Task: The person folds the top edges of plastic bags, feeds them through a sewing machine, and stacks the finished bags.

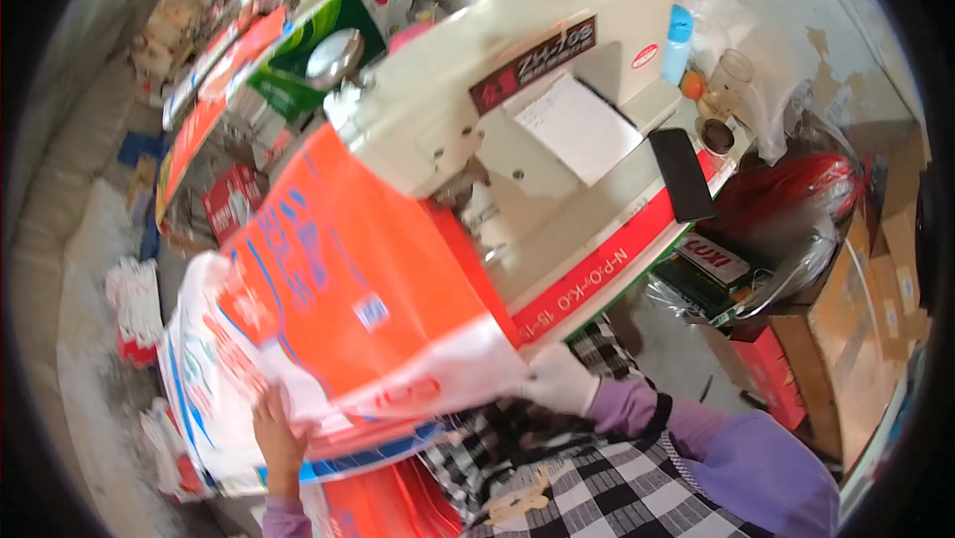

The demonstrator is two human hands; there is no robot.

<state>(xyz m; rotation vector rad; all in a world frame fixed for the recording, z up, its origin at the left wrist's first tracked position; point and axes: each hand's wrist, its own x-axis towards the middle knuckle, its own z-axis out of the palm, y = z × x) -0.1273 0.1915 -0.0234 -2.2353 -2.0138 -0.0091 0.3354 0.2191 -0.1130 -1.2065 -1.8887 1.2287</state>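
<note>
- The left hand (279, 439) is bare and lies near the lower edge of the view. Its fingers are closed on the lower left part of an orange and white sack (348, 309).
- The right hand (559, 379) wears a white glove and has a purple sleeve (736, 448). It pinches the lower right corner of the same sack.
- The sack is one flat printed bag, held between the two hands above the person's lap. Its long axis runs from the lower left up to the upper right, and its far end points toward the sewing machine (517, 71).
- Under it I see more sacks of the same kind in a pile (388, 503); I cannot count them exactly.
- A black and white checked cloth (617, 488) covers the lap.
- One cream sewing machine stands on the table (597, 279), and the upper end of the sack reaches under its head.
- One black phone (682, 175) and one white paper sheet (577, 125) lie on the machine base.
- Farther away stand one blue bottle (677, 41) and one clear glass (731, 76).
</note>
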